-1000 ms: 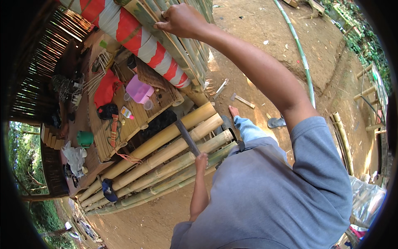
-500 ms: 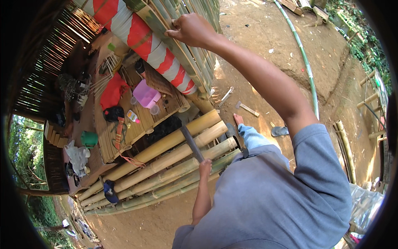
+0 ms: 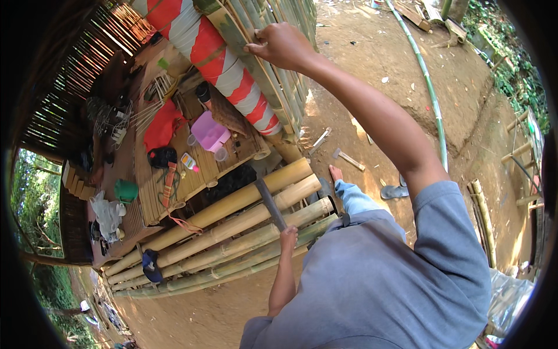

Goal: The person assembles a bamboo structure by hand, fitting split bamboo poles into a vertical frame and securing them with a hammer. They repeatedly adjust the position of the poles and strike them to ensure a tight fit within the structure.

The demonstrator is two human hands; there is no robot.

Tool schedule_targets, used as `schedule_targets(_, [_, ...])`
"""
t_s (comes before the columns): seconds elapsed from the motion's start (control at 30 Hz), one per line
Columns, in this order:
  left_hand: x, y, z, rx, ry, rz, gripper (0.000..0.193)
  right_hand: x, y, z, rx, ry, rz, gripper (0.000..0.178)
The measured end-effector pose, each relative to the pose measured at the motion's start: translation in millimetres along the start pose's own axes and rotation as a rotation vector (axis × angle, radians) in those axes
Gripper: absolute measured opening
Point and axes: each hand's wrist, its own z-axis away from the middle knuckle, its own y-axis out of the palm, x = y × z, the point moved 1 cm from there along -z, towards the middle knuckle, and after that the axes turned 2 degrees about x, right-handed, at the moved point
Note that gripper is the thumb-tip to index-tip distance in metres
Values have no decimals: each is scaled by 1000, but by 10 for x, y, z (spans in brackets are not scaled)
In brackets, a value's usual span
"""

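Observation:
My left hand [image 3: 288, 237] is closed around the lower end of a long, flat, dark machete-like blade [image 3: 269, 203]. Its far end points up and away, over a stack of thick bamboo poles [image 3: 244, 237]. My right arm reaches far forward, and my right hand [image 3: 286, 46] has its fingers curled at the edge of an upright wall of split bamboo slats [image 3: 256, 64]. The fingertips seem to grip a slat, though the contact is partly hidden. Beside that wall runs a post wrapped in red and white plastic [image 3: 226, 70].
A bamboo platform [image 3: 200, 168] holds a pink container [image 3: 210, 131], a red cloth [image 3: 161, 127] and small bottles. A dark blue cap [image 3: 152, 266] hangs on the poles. A hammer [image 3: 350, 160] lies on the dirt near my bare foot. A long green bamboo pole [image 3: 427, 81] lies farther right.
The view has shifted slightly, so the platform and wall appear a little farther right and lower. Both hands keep their holds.

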Motion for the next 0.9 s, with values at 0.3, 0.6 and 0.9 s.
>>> schedule_targets(0.3, [62, 17, -18, -1, 33, 20, 38, 17, 8, -1, 36, 45, 17, 43])
schedule_targets(0.6, [-35, -21, 53, -16, 5, 0, 35, 14, 9, -2, 36, 42, 20, 42])
schedule_targets(0.9, [-1, -3, 20, 1, 17, -3, 36, 7, 5, 2, 30, 37, 18, 43])
